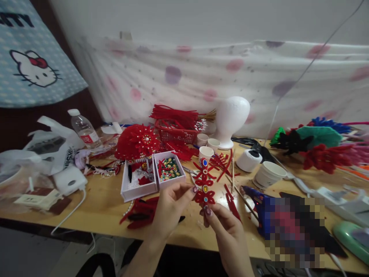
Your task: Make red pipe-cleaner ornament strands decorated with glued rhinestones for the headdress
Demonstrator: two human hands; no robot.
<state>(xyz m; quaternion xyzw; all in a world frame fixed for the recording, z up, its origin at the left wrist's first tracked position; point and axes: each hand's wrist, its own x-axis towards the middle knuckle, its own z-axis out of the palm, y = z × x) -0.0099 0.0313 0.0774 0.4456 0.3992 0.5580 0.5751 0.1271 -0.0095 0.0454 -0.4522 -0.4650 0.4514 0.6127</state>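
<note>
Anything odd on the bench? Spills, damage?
Pixelation at lower right masks part of the dark blue object, so its condition is unclear. Loose red strips lie scattered outside the red basket; no spill or damage stands out.

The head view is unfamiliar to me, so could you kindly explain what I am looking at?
There is no machine here, only a person's bare left hand and right hand. The single picture comes from a camera worn on the head, looking forward and down. Both hands hold a red ornament set with coloured gems, the left at its side, the right at its lower end. On the table are open white boxes, one holding colourful beads, a red basket, a pale cup and a white foam head. Pixelation hides part of the lower right.
</note>
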